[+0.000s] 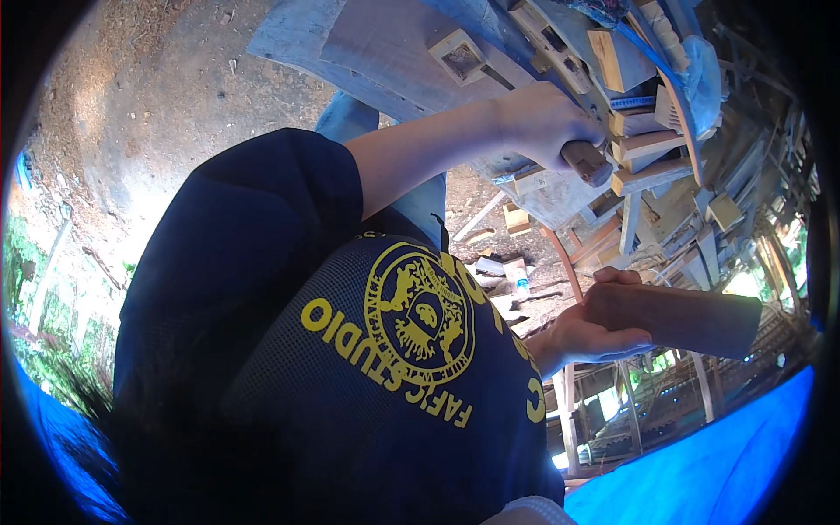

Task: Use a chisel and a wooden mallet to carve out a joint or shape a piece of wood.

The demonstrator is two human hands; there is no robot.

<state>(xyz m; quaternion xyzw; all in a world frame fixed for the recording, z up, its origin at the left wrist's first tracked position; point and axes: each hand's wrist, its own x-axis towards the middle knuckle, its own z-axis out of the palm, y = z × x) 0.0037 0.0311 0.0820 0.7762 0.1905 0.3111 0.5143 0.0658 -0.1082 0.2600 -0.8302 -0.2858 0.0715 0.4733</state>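
Observation:
My left hand [547, 127] is closed around a chisel [587, 164]. The butt of its brown wooden handle sticks out of my fist, and a thin dark blade shows on the other side, pointing at a light wooden piece with a square opening [458, 58]. That piece lies on a grey board [385, 48]. Lower down, my right hand [595, 334] grips one end of a thick brown wooden block [691, 319], with the thumb on the near side and fingertips over the far side. The block is held in the air, apart from the chisel.
Wooden offcuts [647, 157] and a slotted beam [551, 45] crowd the right of the work surface. A clear plastic bag [703, 70] lies at its edge. More scrap wood is heaped beyond. A blue tarp [700, 459] fills the lower right; bare ground [201, 79] shows upper left.

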